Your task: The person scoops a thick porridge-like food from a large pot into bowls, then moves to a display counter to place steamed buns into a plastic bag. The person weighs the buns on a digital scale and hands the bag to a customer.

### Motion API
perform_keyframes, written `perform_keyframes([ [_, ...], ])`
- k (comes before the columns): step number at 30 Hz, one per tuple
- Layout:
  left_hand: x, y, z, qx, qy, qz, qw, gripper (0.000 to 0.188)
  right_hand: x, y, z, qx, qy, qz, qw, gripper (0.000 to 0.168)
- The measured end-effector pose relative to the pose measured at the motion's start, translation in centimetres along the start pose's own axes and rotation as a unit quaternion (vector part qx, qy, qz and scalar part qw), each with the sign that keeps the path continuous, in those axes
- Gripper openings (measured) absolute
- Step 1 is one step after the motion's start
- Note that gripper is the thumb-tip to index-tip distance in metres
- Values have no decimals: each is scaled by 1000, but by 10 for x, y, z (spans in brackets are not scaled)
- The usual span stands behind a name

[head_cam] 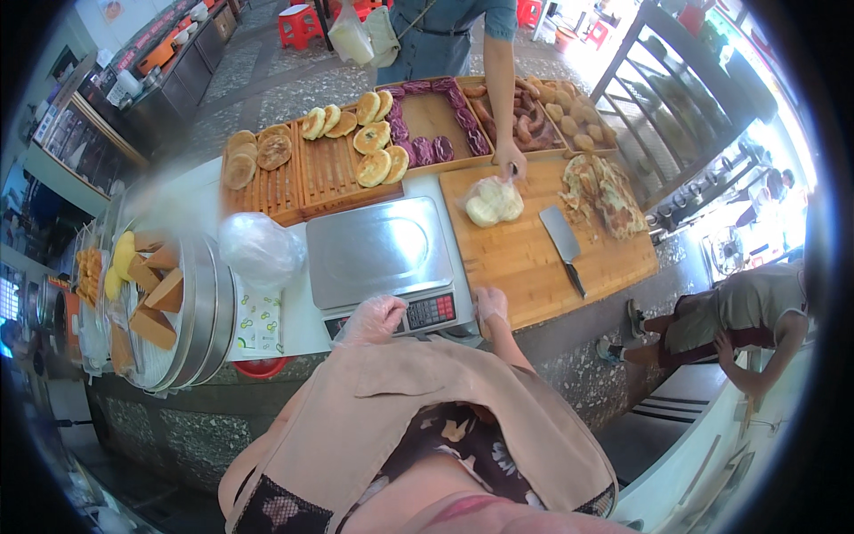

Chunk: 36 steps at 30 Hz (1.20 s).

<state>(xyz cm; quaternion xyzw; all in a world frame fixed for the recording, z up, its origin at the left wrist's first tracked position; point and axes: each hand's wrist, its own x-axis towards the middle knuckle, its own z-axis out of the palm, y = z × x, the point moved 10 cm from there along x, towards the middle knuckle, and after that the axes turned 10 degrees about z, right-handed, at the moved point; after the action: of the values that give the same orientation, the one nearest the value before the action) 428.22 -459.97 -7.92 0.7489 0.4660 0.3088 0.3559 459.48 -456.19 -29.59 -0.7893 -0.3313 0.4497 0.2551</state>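
My left hand [375, 319], in a clear plastic glove, rests at the front edge of a digital weighing scale [380, 253], its fingers curled with nothing visible in them. The scale's steel plate bears nothing. My right hand [492, 308], also gloved, touches the near left edge of a wooden cutting board [507, 267]; whether its fingers grip the edge I cannot tell. On the board lie a cleaver [562, 237] with a black handle and browned flatbread [617, 200]. Across from me a person's hand [510, 160] holds the top of a clear bag of pale buns [494, 201].
Behind the scale stand slatted trays of round flatbreads [333, 173], a tray of purple rolls [437, 160] and trays of browned pastries. A bundle of plastic bags [259, 248] and a round steamer [210, 314] with cake wedges are at left. Another person [734, 314] stands at right.
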Motion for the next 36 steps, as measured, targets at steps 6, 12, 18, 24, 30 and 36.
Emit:
perform_keyframes([
  [6,4,2,9,13,-19,24,999,15,-21,-13,-5,49,9,21,999,26],
  [12,5,2,14,-1,-35,13,999,16,-26,-21,-6,6,-15,17,1000,25],
  [18,5,4,15,-2,-27,33,999,15,-21,-13,-3,35,-26,35,998,23],
  [24,5,-1,17,4,-39,19,999,16,-19,-9,-1,52,-50,61,996,22],
  [30,5,-2,19,10,-40,11,999,18,-29,-19,-4,85,-71,111,988,19],
  [36,10,1,27,16,-52,49,997,17,-20,-12,-2,48,-58,108,991,19],
])
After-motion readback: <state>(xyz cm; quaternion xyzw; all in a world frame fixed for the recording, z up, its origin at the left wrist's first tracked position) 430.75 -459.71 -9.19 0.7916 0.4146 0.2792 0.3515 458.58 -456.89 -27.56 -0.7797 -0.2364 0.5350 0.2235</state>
